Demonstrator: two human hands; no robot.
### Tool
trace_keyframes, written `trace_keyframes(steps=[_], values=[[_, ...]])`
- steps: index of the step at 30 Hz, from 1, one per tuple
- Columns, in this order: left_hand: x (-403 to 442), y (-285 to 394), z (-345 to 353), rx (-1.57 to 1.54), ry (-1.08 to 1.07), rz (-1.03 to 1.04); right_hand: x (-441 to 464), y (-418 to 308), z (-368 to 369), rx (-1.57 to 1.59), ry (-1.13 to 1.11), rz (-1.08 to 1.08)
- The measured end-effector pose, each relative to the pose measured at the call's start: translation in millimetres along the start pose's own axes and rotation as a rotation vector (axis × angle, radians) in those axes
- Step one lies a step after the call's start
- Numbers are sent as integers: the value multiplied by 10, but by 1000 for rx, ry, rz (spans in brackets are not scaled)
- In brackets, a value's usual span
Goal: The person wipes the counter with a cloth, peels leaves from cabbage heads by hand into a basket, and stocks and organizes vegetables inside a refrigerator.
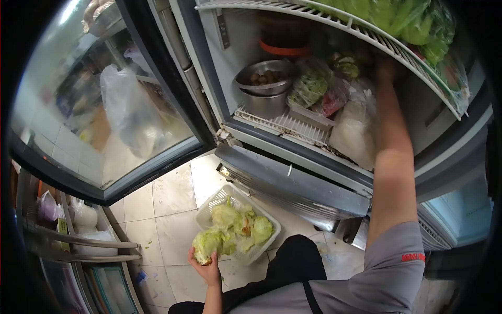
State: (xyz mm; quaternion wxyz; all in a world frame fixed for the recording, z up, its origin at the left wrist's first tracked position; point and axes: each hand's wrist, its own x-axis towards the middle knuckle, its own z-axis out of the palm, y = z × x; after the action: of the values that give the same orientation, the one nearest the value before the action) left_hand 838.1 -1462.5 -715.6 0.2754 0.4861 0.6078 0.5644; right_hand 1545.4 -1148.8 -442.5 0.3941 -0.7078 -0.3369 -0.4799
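Observation:
My left hand (208, 266) is closed around a head of lettuce (207, 246), held at the near left edge of a white plastic basket (272, 239) on the floor. More lettuce (250, 227) lies inside the basket. My right arm reaches deep into the open fridge, and my right hand (388, 65) is in shadow at the back, its fingers hidden. Near that arm are a whitish plastic bag (353, 128), a bag with red contents (332, 99) and bagged green vegetables (308, 86). It cannot be seen whether the right hand holds anything.
The fridge's glass door (151, 120) stands open at the left. Metal pots (264, 99) sit on the lower wire rack (287, 125). Bagged greens (397, 21) rest on the upper rack (334, 18), above my right arm. Shelves with bags (86, 240) stand at the lower left.

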Motion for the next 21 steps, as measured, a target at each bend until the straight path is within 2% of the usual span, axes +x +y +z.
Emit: trace_keyframes(steps=[1, 2, 3, 5, 8, 9, 12, 13, 16, 19, 21], values=[[36, 65, 27, -38, -6, -15, -45, -52, -136, -28, 71, 8], [87, 137, 67, -78, -10, -27, -132, -356, -479, -286, 97, -11], [130, 237, 113, -135, -10, -66, -137, -340, -476, -74, 128, 34], [204, 465, 213, -249, -10, -145, -128, -609, -972, 310, -114, 316], [298, 690, 320, -314, -22, -130, -260, -767, -1412, 1496, -457, 763], [317, 760, 346, -336, -28, -127, -268, -848, -1651, 1657, -642, 999], [389, 877, 414, -398, -35, -106, -490, -1171, -2123, 1554, -554, 763], [415, 872, 430, -414, -35, -94, -559, -1189, -2202, 1446, -563, 553], [518, 946, 511, -424, -30, -43, -810, -1281, -2471, 775, -517, -77], [677, 1162, 670, -525, -88, 2, -1106, -1304, -2452, 556, -679, -179], [830, 1328, 803, -616, -134, 25, -1037, -1252, -2639, 601, -697, -145]])
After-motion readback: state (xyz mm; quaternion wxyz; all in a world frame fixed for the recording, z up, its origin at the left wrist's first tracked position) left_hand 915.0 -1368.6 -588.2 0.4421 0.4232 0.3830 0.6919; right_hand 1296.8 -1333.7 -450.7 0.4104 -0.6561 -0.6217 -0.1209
